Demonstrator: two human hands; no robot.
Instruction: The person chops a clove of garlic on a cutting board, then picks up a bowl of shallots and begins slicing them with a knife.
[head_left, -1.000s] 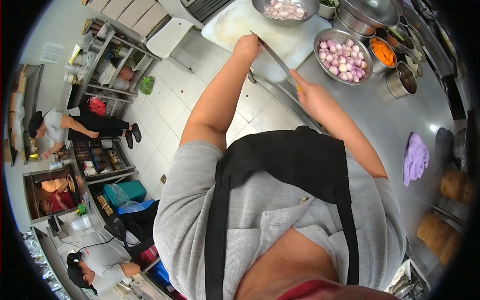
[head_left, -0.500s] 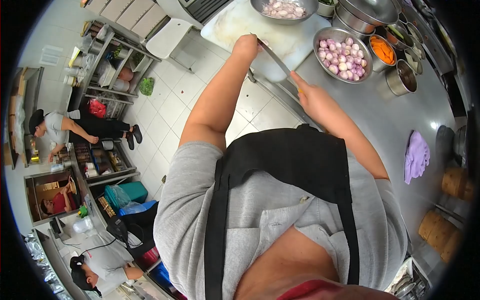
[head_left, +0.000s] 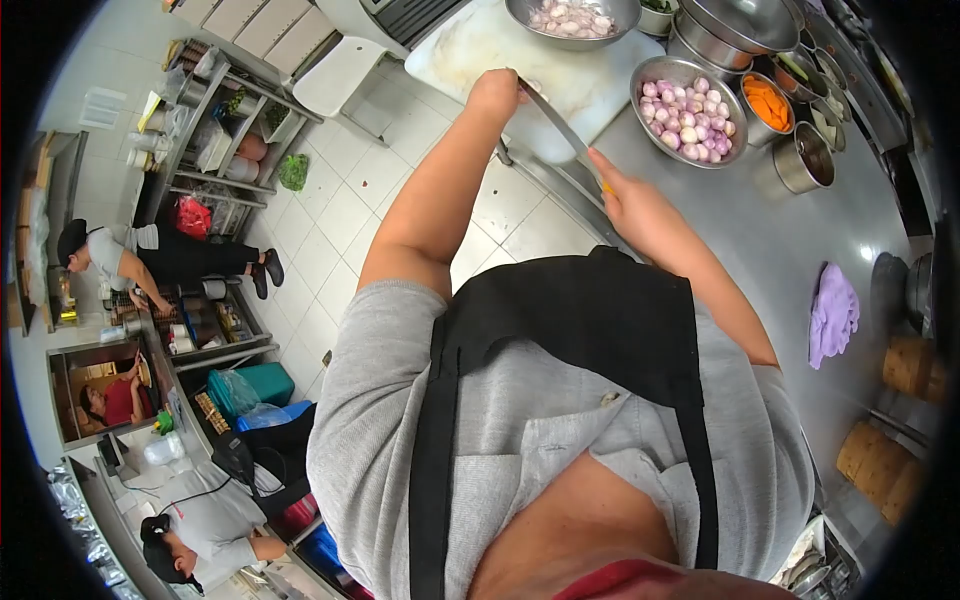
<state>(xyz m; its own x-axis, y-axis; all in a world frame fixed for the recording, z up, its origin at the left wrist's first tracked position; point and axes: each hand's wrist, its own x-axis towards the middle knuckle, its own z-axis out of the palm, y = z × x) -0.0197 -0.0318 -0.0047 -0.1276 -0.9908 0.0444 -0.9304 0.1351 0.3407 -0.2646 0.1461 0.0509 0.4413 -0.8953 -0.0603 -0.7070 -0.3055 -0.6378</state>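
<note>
Both hands, knife (head_left: 560, 125) over cutting board (head_left: 470, 50)

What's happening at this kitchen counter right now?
A person in a black apron works at a white cutting board. The right hand grips a long knife, its blade reaching to the left hand, which rests on the board. A metal bowl of peeled shallots sits beside it on the steel counter.

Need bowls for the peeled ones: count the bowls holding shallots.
2. One bowl of shallots sits right of the cutting board; another bowl stands at the board's far edge. The top of the picture may hide more.
</note>
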